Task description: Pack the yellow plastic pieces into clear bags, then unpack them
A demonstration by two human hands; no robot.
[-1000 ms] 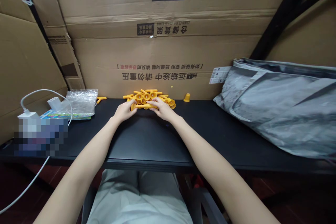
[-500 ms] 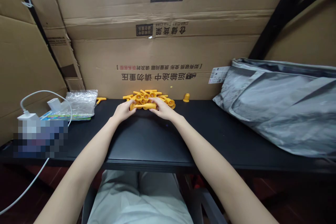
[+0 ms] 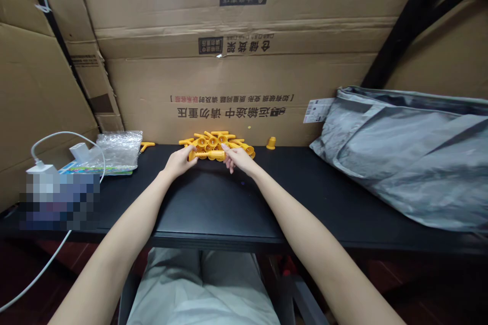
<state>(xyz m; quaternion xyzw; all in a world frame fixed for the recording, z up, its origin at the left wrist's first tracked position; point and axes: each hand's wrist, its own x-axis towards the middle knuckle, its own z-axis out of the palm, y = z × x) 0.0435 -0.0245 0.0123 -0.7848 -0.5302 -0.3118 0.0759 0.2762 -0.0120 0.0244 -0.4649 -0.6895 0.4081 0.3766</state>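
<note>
A heap of several yellow plastic pieces [image 3: 219, 139] lies at the back of the black table [image 3: 213, 203], against the cardboard. Both my hands reach to its front edge and hold one long yellow piece [image 3: 208, 154] between them. My left hand [image 3: 178, 161] pinches its left end with curled fingers. My right hand [image 3: 238, 158] grips the thicker right end, fingers bent. The piece lies level, just above the table top.
A single yellow cone [image 3: 271, 142] and a yellow T-shaped part [image 3: 146, 144] sit apart from the heap. A clear plastic bag [image 3: 118, 148], white chargers with cable [image 3: 57, 157] and a blurred item stand left. A grey fabric bag [image 3: 407, 157] fills the right side. Cardboard boxes [image 3: 236, 76] wall the back.
The long yellow piece has come free of the heap's front and now sits between my two hands. My right hand's fingers have curled in more. The arms have barely shifted.
</note>
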